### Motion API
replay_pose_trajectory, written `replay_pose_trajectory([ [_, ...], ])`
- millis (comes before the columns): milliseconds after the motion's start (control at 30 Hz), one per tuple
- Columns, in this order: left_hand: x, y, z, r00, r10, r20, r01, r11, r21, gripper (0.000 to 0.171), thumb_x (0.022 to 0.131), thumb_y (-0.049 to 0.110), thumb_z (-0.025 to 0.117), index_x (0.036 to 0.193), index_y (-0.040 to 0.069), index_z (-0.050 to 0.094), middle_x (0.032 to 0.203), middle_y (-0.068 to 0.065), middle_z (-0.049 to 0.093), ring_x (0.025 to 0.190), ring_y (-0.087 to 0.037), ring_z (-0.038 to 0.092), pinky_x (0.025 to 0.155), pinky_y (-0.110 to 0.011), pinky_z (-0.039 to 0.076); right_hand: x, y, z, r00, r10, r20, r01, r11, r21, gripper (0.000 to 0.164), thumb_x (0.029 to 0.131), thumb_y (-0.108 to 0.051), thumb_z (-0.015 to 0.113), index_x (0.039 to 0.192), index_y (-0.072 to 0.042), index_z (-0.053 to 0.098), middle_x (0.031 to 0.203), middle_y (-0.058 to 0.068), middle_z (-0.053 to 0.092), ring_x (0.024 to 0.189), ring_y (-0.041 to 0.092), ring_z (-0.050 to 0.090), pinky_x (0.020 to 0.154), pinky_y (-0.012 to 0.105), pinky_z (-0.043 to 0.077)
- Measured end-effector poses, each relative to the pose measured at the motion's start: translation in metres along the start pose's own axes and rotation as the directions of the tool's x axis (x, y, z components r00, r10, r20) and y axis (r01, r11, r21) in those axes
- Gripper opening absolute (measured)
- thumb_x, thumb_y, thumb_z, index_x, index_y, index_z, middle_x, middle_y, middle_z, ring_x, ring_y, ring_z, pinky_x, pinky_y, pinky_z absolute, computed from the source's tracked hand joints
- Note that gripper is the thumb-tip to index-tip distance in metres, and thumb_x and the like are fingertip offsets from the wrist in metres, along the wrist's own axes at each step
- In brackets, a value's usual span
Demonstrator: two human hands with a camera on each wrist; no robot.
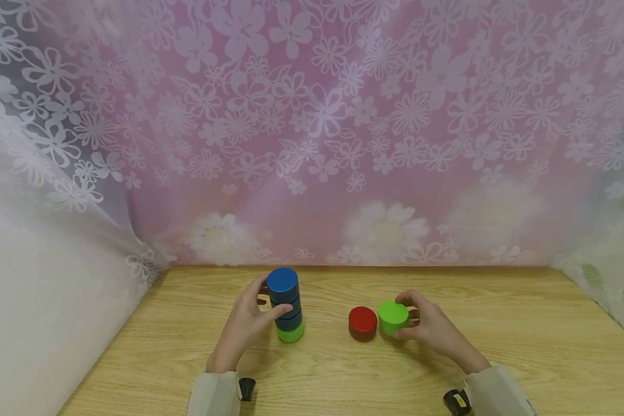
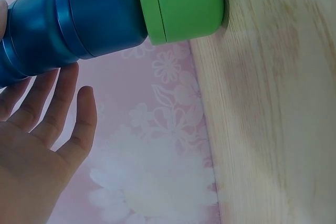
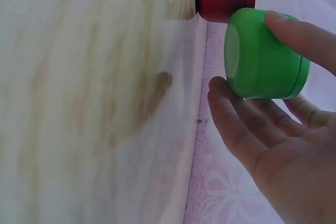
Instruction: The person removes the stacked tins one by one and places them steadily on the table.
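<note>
Toward the left of the table stands an upright stack: several blue lidded tins [image 1: 283, 284] on top of a green tin [image 1: 290, 333]. My left hand [image 1: 245, 316] holds the blue part, thumb across the front and fingers round the far side. In the left wrist view the lower green tin [image 2: 186, 6] sits on the wood. My right hand [image 1: 427, 325] grips another green tin [image 1: 393, 316] between thumb and fingers. Its underside shows in the right wrist view, raised off the table and tilted. Just left of it, a red tin [image 1: 363, 325] stands on the table.
The wooden table [image 1: 322, 381] ends at the back against a pink flowered curtain [image 1: 312, 144]. Pale cloth [image 1: 41, 260] hangs along the left side, and more on the right. Small black devices [image 1: 247, 389] sit at both sleeve cuffs.
</note>
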State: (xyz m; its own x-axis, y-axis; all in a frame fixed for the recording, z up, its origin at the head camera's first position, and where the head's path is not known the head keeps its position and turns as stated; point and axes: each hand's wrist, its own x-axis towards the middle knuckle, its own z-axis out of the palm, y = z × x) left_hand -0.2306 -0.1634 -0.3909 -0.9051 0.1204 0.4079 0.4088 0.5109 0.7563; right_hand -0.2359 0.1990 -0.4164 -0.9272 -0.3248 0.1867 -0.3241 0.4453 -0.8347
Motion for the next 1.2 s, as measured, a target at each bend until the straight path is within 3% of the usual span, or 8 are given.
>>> replay_pose_trajectory([
  [567, 0.001, -0.001, 0.001, 1.000, -0.002, 0.000, 0.002, 1.000, -0.003, 0.063, 0.086, 0.017, 0.084, 0.140, 0.000, 0.055, 0.118, -0.011, 0.066, 0.105, -0.030, 0.062, 0.087, -0.056, 0.053, 0.003, 0.004, 0.001, 0.997, -0.014, 0.082, 0.023, 0.993, -0.118, 0.056, 0.073, 0.006, 0.086, 0.118, 0.011, 0.052, 0.115, 0.022, 0.061, 0.099, 0.037, 0.063, 0.082, 0.043, 0.057],
  [967, 0.001, -0.001, 0.001, 1.000, 0.001, 0.000, -0.001, 1.000, 0.001, 0.063, 0.086, 0.017, 0.085, 0.139, 0.002, 0.055, 0.118, -0.010, 0.066, 0.104, -0.028, 0.062, 0.086, -0.055, 0.053, 0.006, 0.000, 0.005, 0.996, -0.022, 0.088, 0.036, 0.987, -0.159, 0.064, 0.072, 0.005, 0.088, 0.124, 0.013, 0.052, 0.120, 0.027, 0.060, 0.099, 0.040, 0.066, 0.078, 0.041, 0.057],
  [1200, 0.001, -0.002, -0.001, 1.000, 0.011, 0.006, -0.012, 1.000, 0.021, 0.064, 0.086, 0.019, 0.084, 0.140, 0.001, 0.055, 0.119, -0.010, 0.067, 0.104, -0.028, 0.062, 0.085, -0.055, 0.053, 0.006, -0.007, -0.004, 0.999, -0.004, 0.054, 0.011, 0.991, -0.136, 0.070, 0.074, -0.001, 0.088, 0.130, 0.014, 0.049, 0.125, 0.032, 0.057, 0.105, 0.045, 0.062, 0.085, 0.050, 0.056],
])
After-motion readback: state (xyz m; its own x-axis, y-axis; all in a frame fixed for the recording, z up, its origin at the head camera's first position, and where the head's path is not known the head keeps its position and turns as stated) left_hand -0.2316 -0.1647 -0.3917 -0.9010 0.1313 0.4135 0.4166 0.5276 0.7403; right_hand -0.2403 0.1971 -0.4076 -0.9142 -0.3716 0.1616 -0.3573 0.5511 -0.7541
